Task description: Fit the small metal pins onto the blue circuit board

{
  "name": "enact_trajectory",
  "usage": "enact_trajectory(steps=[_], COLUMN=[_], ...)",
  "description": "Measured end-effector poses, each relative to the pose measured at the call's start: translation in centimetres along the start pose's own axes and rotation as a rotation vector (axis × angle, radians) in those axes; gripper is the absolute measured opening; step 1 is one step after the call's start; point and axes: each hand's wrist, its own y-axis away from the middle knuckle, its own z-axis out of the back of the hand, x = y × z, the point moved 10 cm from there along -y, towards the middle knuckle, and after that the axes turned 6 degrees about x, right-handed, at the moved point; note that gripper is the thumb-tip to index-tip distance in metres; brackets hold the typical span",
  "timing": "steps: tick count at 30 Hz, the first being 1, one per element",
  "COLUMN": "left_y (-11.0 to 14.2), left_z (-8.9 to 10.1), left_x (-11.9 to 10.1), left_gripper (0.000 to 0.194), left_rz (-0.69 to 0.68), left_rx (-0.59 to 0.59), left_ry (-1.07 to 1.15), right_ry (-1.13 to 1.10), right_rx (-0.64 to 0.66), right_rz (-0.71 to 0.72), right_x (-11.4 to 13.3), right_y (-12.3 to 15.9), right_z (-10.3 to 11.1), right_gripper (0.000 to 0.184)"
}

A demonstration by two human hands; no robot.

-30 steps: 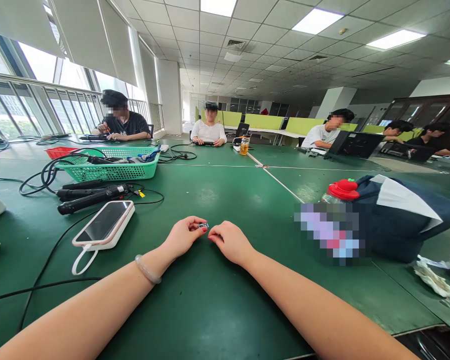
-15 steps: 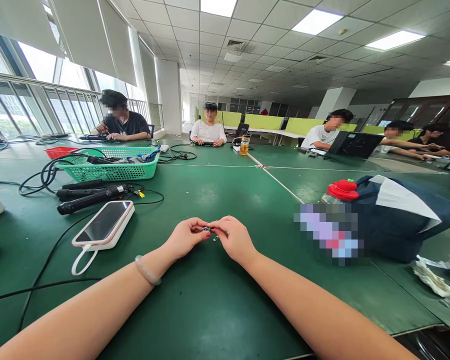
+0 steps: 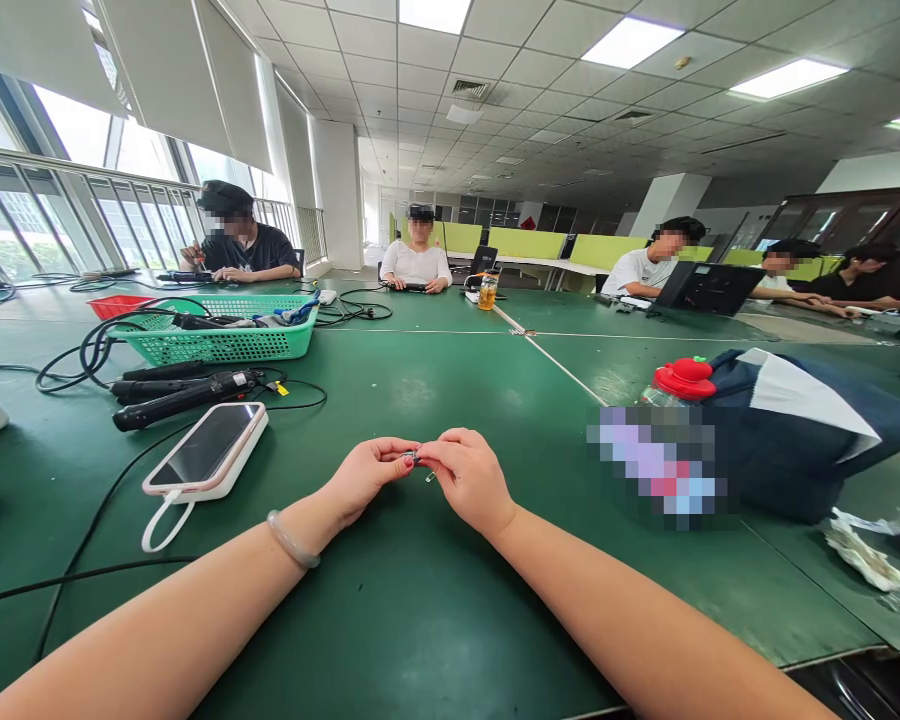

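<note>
At the near middle of the worktop (image 3: 435, 580), the left hand (image 3: 375, 474) pinches a small metallic part (image 3: 411, 456), probably steadying it for the right hand (image 3: 474, 482), whose fingers meet there, apparently pinching a slim silvery piece (image 3: 430, 477) that juts beneath.

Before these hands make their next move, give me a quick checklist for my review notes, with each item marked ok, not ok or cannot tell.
1. Left hand pinches the small part: ok.
2. Small part fully visible: not ok, the hands cover most of it.
3. Right hand has a firm grip on the small part: cannot tell, the contact is too small to make out.
4. Shiny piece below the right hand is joined to the small part: cannot tell.
5. Phone clear of both hands: ok.
6. Red-lidded bottle clear of both hands: ok.
</note>
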Motion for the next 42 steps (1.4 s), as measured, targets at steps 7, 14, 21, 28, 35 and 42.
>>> enact_trajectory(steps=[7, 14, 21, 28, 35, 42], left_y=[0.0, 0.0, 0.0, -0.3, -0.1, 0.0], left_z=[0.0, 0.2, 0.2, 1.3, 1.3, 1.1], left_x=[0.1, 0.3, 0.3, 0.5, 0.4, 0.3], left_gripper=[0.04, 0.037, 0.039, 0.043, 0.043, 0.042], left_rz=[0.006, 0.005, 0.015, 0.016, 0.04, 0.041], left_rx=[0.007, -0.002, -0.008, -0.09, -0.103, -0.104], left_ry=[0.047, 0.078, 0.098, 0.016, -0.029, -0.054], right_ry=[-0.005, 0.011, 0.033, 0.019, -0.106, -0.059], right_rx=[-0.008, -0.027, 0.0, 0.172, 0.552, 0.59], right_rz=[0.024, 0.02, 0.02, -0.158, -0.402, -0.398], right_x=[0.4, 0.4, 0.3, -2.1, -6.5, -6.2], right_y=[-0.2, -0.1, 0.0, -0.1, 1.9, 2.0], right_z=[0.3, 0.3, 0.1, -1.2, -5.2, -5.9], right_gripper=[0.014, 0.015, 0.018, 0.039, 0.018, 0.009])
